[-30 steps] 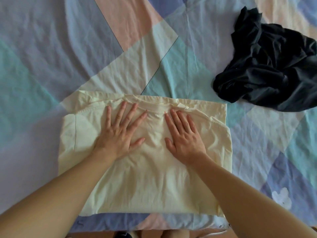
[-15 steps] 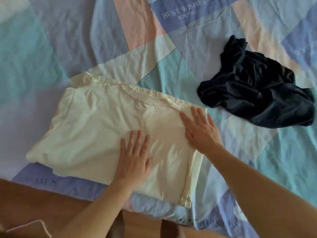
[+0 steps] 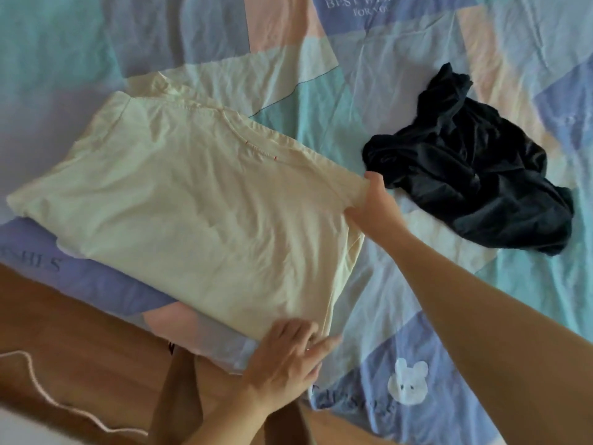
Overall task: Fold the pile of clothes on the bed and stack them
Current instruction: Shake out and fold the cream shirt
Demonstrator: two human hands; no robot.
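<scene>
Pale yellow T-shirt (image 3: 192, 200), partly folded into a broad rectangle, flat on the near part of the bed, collar edge on the far side. Right hand (image 3: 373, 203) at its far right corner, fingers curled round a pinch of cloth, the corner just lifted. Left hand (image 3: 288, 358) at the near right corner, thumb out across the bedsheet, fingers bent over the hem; whether gripping or only pressing, hard to tell through the blur.

Step in hand, by the look of it: the next fold of the shirt, right edge taken at both corners. Next move likely to call for raising both corners together and carrying that edge across to the left, level, so the layers underneath stay square, then smoothing flat.

Just beyond the right hand, nearly touching its knuckles: crumpled black garment (image 3: 475, 184), unfolded, next in line.

Underneath everything, a patchwork bedsheet (image 3: 401, 91) in teal, lilac, pink and cream, creased, printed lettering at the far edge and a small white bear (image 3: 407, 383) right of the left hand. Below the left forearm, wooden floor (image 3: 80, 342), a pale cord (image 3: 48, 393) trailing across it.
</scene>
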